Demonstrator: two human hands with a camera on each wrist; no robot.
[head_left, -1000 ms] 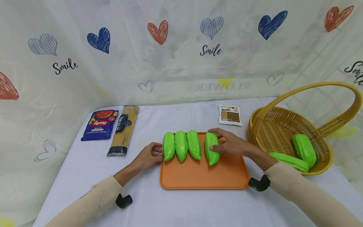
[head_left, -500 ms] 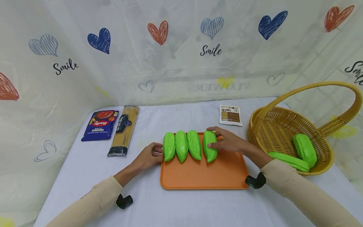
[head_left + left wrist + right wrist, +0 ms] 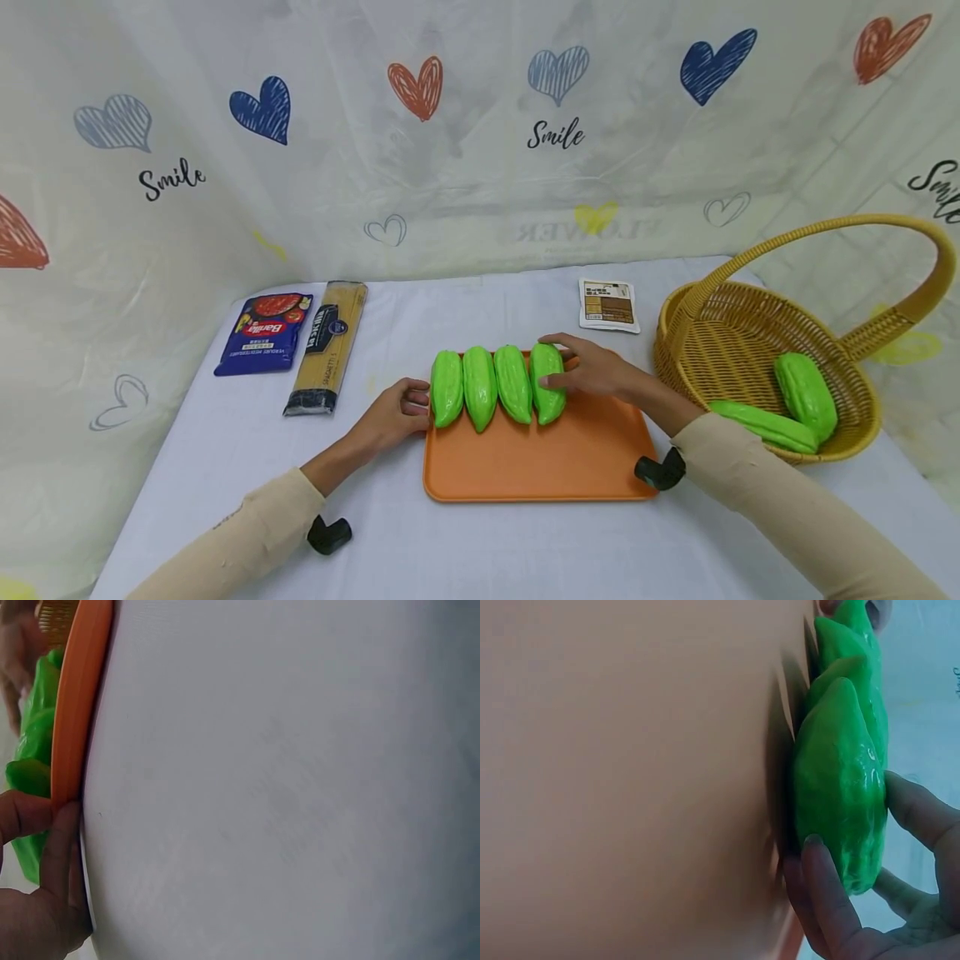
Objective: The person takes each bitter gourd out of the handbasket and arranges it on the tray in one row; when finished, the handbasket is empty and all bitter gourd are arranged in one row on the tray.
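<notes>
Several glossy, ridged green gourds with pointed ends lie side by side along the far left part of an orange tray (image 3: 540, 467). My right hand (image 3: 596, 367) grips the rightmost green gourd (image 3: 547, 387), thumb on its near side. In the right wrist view, that gourd (image 3: 841, 787) sits between the thumb and fingers, close against its neighbours. At the tray's left edge my left hand (image 3: 390, 417) pinches the rim, beside the leftmost gourd (image 3: 447, 387). The left wrist view shows a thumb and fingers on the tray rim (image 3: 75, 712).
A wicker basket (image 3: 675, 342) with a tall handle stands at the right, holding two more green gourds (image 3: 806, 398). Behind the tray lies a small white-and-brown packet (image 3: 608, 306). A spaghetti pack (image 3: 327, 348) and a blue Barilla pouch (image 3: 264, 333) lie at the back left.
My right hand has slid the rightmost gourd leftward and slightly back, closing the gap to the other gourds. The left hand stays at the tray's edge.
</notes>
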